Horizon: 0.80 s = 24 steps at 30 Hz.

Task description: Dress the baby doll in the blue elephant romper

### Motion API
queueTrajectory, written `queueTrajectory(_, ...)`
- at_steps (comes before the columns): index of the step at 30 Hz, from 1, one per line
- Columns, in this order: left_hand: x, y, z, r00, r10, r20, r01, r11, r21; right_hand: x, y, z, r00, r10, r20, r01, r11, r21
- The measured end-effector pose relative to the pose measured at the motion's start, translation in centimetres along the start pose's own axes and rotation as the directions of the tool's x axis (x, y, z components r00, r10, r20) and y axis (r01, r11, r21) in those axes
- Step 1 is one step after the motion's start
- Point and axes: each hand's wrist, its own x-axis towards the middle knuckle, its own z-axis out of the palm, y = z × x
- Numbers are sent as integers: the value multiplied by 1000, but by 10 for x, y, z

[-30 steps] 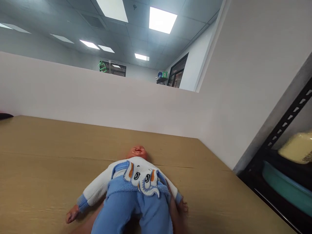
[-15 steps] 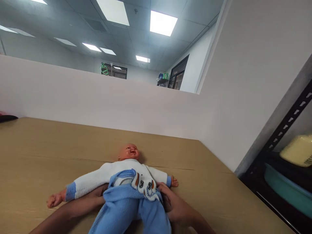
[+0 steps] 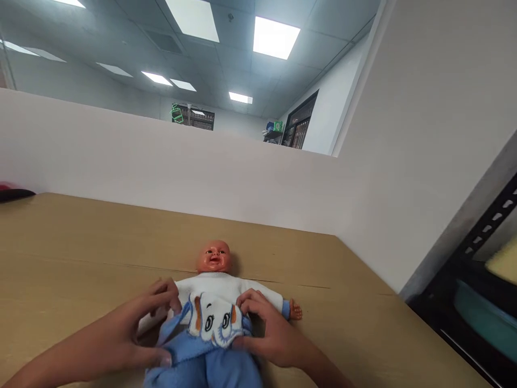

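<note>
A baby doll (image 3: 215, 257) lies on its back on the tabletop, wearing a white long-sleeved top (image 3: 220, 283) and blue overalls (image 3: 202, 361). The white bib (image 3: 218, 318) of the overalls, with an embroidered animal face, lies over its belly. My left hand (image 3: 137, 328) is at the doll's side in the picture's left, thumb and fingers spread apart beside the blue edge of the overalls. From the other side, my right hand (image 3: 270, 328) grips the bib's edge, fingers above and thumb lower down. The doll's arm on the left is mostly hidden behind my left hand.
The brown tabletop (image 3: 100, 237) ends at a low white partition (image 3: 161, 161). To the right stands a black shelf rack (image 3: 464, 280) holding a teal basin (image 3: 484, 315) and something yellow (image 3: 504, 258). A dark object (image 3: 16, 195) sits at the far left edge.
Both hands have come from beneath the doll's sides up to its front. The bib now lies flatter and straighter over the belly, and the doll's head faces more upright.
</note>
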Motion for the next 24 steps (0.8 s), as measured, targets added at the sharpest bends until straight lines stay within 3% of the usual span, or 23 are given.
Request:
queueTrajectory(3,3,15,12,993,-55,102,43,993,114,11,0,3,999,46,-12,-45,998,40)
queueTrajectory(6,6,21,24,987,-83,136,65,989,130,20,4,11,993,99,-71,-100,995,-15)
queueTrajectory(12,24,2,39,997,-62,-50,66,995,78,37,22,20,963,141,-230,-157,986,-51)
queueTrajectory(17,41,-16,41,981,-166,-105,142,968,-208,44,44,7,944,221,-246,-220,975,32)
queueTrajectory(20,47,-18,42,974,-226,-4,200,870,-451,42,46,-7,919,269,-288,-298,953,-61)
queueTrajectory(22,49,-17,41,975,-175,138,223,799,-559,37,42,-16,917,298,-265,-343,928,-143)
queueTrajectory(24,48,-14,38,965,-108,240,231,785,-575,30,37,-23,930,317,-185,-348,922,-171)
